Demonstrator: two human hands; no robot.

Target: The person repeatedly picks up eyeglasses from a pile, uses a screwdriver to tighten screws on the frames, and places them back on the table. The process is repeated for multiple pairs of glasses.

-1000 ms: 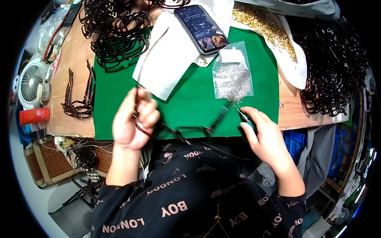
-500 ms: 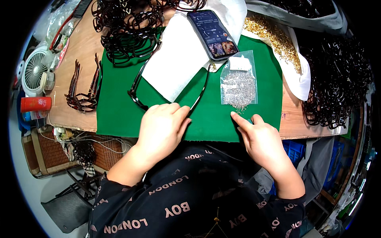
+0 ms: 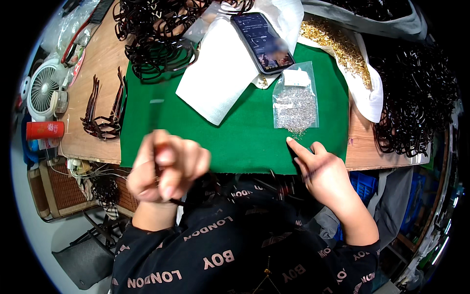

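Note:
My left hand (image 3: 169,166), blurred by motion, is closed around a dark eyeglass frame (image 3: 155,115); one temple points up from the fist as a smear. The rest of the frame stretches in front of my dark shirt, too blurred to follow. My right hand (image 3: 325,171) rests at the front of the green mat (image 3: 235,147). Its index finger is stretched out, the tip at tiny silver screws (image 3: 296,133) spilling from a clear plastic bag (image 3: 313,117). The other fingers are bent, and I see nothing held in them. A dark blurred streak crosses the back of this hand.
A phone (image 3: 262,41) lies on white cloth (image 3: 210,93). Golden small parts (image 3: 338,46) fill a white bag. Dark eyeglass frames are heaped at back left (image 3: 161,54) and right (image 3: 416,103); several brown ones (image 3: 103,128) stand left, near a fan (image 3: 44,88) and red can (image 3: 45,130).
My left hand has moved left and turned over, swinging the eyeglass frame off the mat toward my body. My right hand stays almost in place by the screws.

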